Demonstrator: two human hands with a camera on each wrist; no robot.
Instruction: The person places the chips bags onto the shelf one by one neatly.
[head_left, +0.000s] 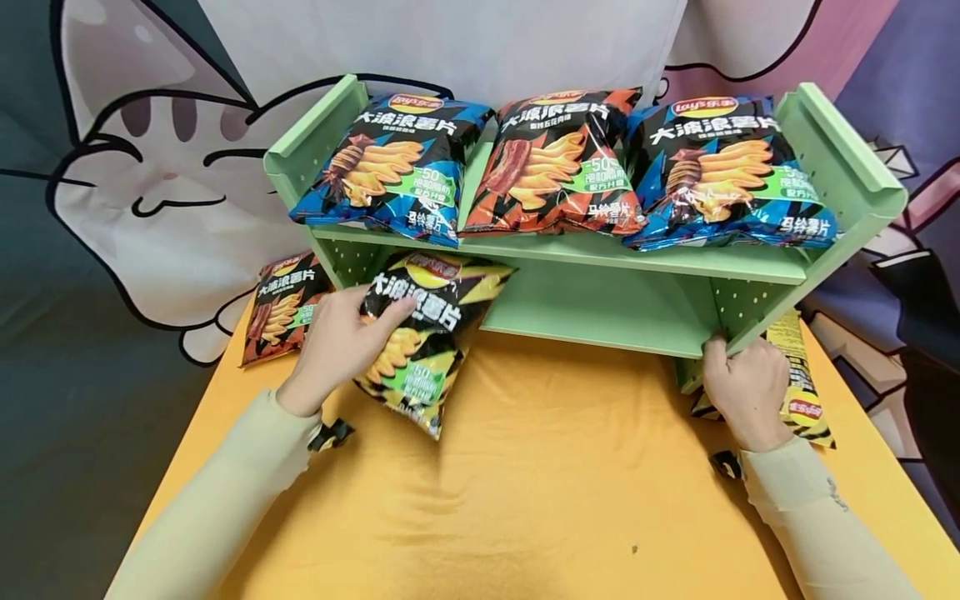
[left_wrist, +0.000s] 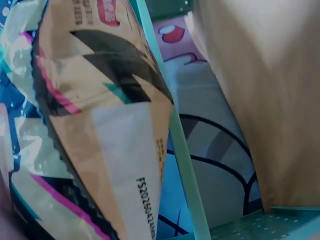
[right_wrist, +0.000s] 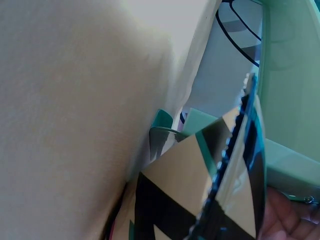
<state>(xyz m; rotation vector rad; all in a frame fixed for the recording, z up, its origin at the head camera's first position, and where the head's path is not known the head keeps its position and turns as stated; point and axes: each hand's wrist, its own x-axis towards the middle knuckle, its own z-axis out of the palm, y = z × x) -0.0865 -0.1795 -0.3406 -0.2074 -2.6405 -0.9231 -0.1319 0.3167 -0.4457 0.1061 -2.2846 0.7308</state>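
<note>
In the head view my left hand (head_left: pixel 341 337) grips a black and yellow bag of potato chips (head_left: pixel 420 367) by its left side, the thumb across its front. The bag hangs tilted before the left part of the lower shelf (head_left: pixel 600 304). A crimped bag (left_wrist: pixel 110 115) fills much of the left wrist view. My right hand (head_left: pixel 746 392) is closed round the lower right corner of the green shelf rack (head_left: pixel 832 158). Beside that hand, partly hidden by it, is a yellow and black chip bag (head_left: pixel 801 367). Fingers (right_wrist: pixel 285 215) show beneath the green rack in the right wrist view.
On the top shelf sit a blue chip bag (head_left: pixel 397 162), a red one (head_left: pixel 558 167) and a second blue one (head_left: pixel 731 179). A red chip bag (head_left: pixel 281 308) lies left of the rack. The orange tablecloth (head_left: pixel 525 483) extends in front.
</note>
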